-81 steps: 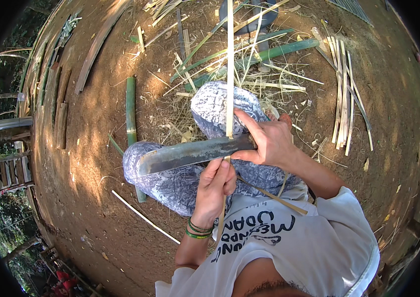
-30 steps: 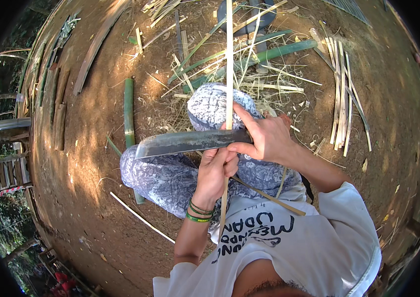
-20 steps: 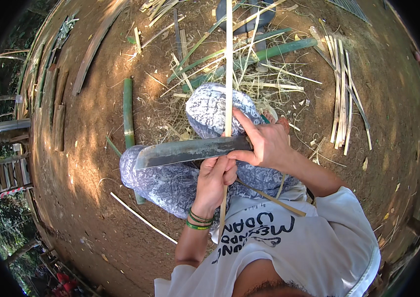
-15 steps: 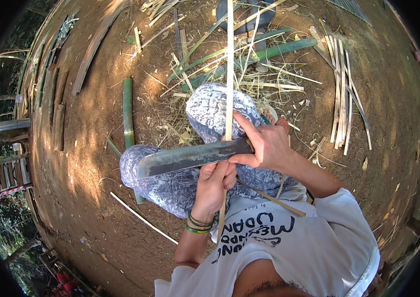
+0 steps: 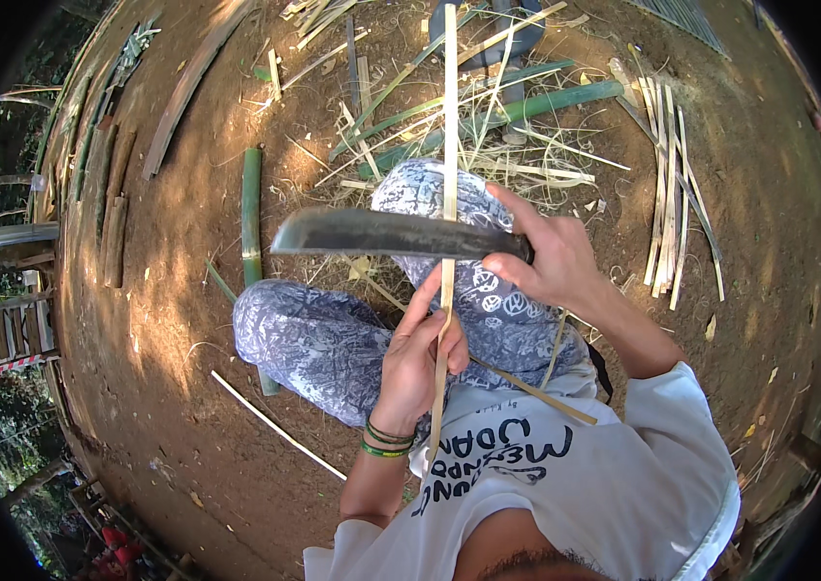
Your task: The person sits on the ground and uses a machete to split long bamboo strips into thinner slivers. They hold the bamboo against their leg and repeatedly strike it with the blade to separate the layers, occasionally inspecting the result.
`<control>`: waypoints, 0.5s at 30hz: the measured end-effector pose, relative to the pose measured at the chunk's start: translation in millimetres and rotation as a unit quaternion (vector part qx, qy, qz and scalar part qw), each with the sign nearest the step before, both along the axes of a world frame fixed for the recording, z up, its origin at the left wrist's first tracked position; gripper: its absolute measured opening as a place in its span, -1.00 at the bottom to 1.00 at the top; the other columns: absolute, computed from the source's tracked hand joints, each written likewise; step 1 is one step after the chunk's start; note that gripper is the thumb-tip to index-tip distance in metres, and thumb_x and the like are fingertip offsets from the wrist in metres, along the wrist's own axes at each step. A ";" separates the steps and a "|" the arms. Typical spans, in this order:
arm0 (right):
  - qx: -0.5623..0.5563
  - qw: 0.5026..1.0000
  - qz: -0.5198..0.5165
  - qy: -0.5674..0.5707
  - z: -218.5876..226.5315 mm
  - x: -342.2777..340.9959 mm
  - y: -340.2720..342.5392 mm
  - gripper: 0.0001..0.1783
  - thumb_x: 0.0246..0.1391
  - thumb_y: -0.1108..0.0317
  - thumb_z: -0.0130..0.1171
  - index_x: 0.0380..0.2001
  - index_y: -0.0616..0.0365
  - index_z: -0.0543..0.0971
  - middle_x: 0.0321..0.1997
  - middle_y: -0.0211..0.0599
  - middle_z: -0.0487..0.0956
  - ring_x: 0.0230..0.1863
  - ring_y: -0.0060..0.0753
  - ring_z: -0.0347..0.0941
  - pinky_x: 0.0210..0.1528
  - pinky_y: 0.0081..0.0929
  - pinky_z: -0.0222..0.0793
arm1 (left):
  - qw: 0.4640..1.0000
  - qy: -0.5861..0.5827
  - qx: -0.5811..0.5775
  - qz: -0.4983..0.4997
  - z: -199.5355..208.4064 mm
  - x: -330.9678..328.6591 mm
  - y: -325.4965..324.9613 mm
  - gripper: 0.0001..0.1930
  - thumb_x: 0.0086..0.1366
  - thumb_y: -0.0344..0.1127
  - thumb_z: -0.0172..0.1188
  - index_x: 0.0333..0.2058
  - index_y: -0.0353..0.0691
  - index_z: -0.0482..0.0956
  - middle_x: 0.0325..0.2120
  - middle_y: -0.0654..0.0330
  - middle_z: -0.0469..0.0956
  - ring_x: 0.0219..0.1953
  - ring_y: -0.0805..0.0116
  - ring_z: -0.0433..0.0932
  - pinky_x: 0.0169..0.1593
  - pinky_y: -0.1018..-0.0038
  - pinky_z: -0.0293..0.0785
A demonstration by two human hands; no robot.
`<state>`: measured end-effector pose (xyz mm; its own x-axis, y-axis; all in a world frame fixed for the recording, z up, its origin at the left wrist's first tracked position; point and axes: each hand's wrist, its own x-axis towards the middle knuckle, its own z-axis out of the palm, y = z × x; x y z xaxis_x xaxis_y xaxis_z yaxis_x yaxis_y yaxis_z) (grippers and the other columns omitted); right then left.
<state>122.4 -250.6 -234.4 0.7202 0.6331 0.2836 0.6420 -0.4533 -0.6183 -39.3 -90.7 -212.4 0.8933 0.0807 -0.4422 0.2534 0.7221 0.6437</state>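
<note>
My right hand [image 5: 557, 259] is closed round the handle of a machete [image 5: 391, 233], its broad dark blade pointing left. The blade lies across a long pale bamboo strip [image 5: 450, 126], a little beyond my left hand. Between thumb and fingers, my left hand [image 5: 420, 353] grips that strip near my lap, with the index finger stretched along it. The strip runs away from me over my patterned trouser leg, and its near end hangs down over my white shirt. A thin loose bamboo strip [image 5: 536, 389] crosses my lap.
Green bamboo poles [image 5: 565, 100] lie ahead among curly shavings [image 5: 526, 160]. To the right is a bundle of split strips [image 5: 667, 194]. A short green bamboo piece [image 5: 251, 213] stands left of my knees, with a single pale strip [image 5: 278, 424] nearer. Logs [image 5: 115, 223] lie farther left.
The machete has moved forward along the strip, away from my left hand, and is slightly blurred. My right hand went with it. My left index finger has straightened along the strip.
</note>
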 end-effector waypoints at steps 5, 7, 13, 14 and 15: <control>-0.085 0.994 0.054 -0.033 4.0 -16.5 10.1 0.06 -0.05 -0.42 0.21 0.30 0.19 0.33 -0.81 -0.25 0.43 -0.77 -0.10 0.46 -0.65 -0.16 0.32 | 0.999 -0.007 0.042 -0.006 1.3 26.3 3.0 -0.51 0.50 -0.37 -0.21 0.37 -0.18 0.16 -0.45 0.26 0.40 -0.63 0.59 0.19 -0.56 0.63 0.12; -0.049 0.996 0.055 -0.056 -3.5 -15.9 13.1 0.10 -0.05 -0.43 0.20 0.31 0.25 0.30 -0.82 -0.26 0.42 -0.79 -0.12 0.43 -0.67 -0.19 0.31 | 0.998 -0.038 0.034 -0.031 -6.0 29.6 8.3 -0.52 0.49 -0.35 -0.19 0.36 -0.17 0.18 -0.46 0.31 0.37 -0.65 0.63 0.13 -0.58 0.64 0.07; -0.093 0.994 0.048 -0.035 1.8 -14.7 15.0 0.12 -0.04 -0.42 0.21 0.31 0.31 0.27 -0.83 -0.27 0.40 -0.80 -0.13 0.42 -0.68 -0.19 0.30 | 1.000 0.008 0.002 -0.028 -13.2 27.0 6.1 -0.55 0.54 -0.32 -0.19 0.36 -0.03 0.22 -0.55 0.43 0.17 -0.64 0.68 0.06 -0.58 0.67 -0.02; -0.085 0.995 0.049 -0.036 0.2 -14.9 14.7 0.12 -0.04 -0.42 0.21 0.31 0.31 0.27 -0.83 -0.27 0.40 -0.80 -0.13 0.41 -0.69 -0.19 0.30 | 1.000 0.012 -0.003 -0.025 -12.6 27.1 5.8 -0.56 0.54 -0.33 -0.18 0.35 -0.03 0.24 -0.55 0.44 0.17 -0.64 0.68 0.05 -0.58 0.67 -0.02; -0.076 0.995 0.051 -0.037 -2.5 -15.1 14.1 0.11 -0.04 -0.41 0.22 0.31 0.31 0.27 -0.83 -0.28 0.40 -0.80 -0.13 0.41 -0.69 -0.19 0.30 | 1.000 0.016 -0.007 -0.022 -10.1 27.8 4.8 -0.57 0.54 -0.33 -0.18 0.33 -0.04 0.26 -0.55 0.44 0.17 -0.64 0.68 0.05 -0.58 0.67 -0.03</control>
<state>107.3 -236.4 -236.9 0.6305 0.7418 0.2283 0.7304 -0.4677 -0.4977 -11.5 -85.9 -222.5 0.8813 0.0358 -0.4712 0.3049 0.7187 0.6249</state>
